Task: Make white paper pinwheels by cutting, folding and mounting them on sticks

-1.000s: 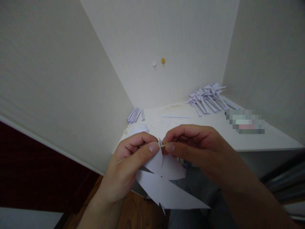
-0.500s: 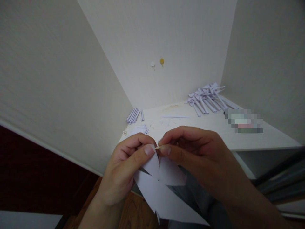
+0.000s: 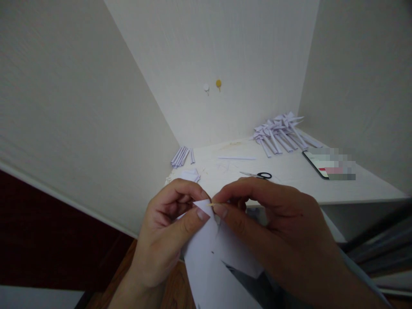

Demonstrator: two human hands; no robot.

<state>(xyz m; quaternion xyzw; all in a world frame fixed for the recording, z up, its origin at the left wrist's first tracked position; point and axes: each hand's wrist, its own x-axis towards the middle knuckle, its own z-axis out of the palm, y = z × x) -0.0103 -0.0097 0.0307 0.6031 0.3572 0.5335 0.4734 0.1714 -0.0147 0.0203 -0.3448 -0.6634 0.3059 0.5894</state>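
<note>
1. Clearly, one left hand [image 3: 167, 227] pinches one cut paper sheet [image 3: 201, 257] by its corner
2. One right hand [image 3: 280, 219] clamps one thin stick [image 3: 210, 204] at that corner
3. One pair of scissors [image 3: 259, 175] lies on the surface [image 3: 289, 167]

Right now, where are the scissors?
In the head view, right of centre, the scissors lie on the white shelf between the right hand and the thin white stick.

On the white shelf [image 3: 322, 189] lie scissors [image 3: 257, 175], a phone [image 3: 317, 165], paper rolls [image 3: 180, 157] and pinwheels [image 3: 277, 128].
</note>
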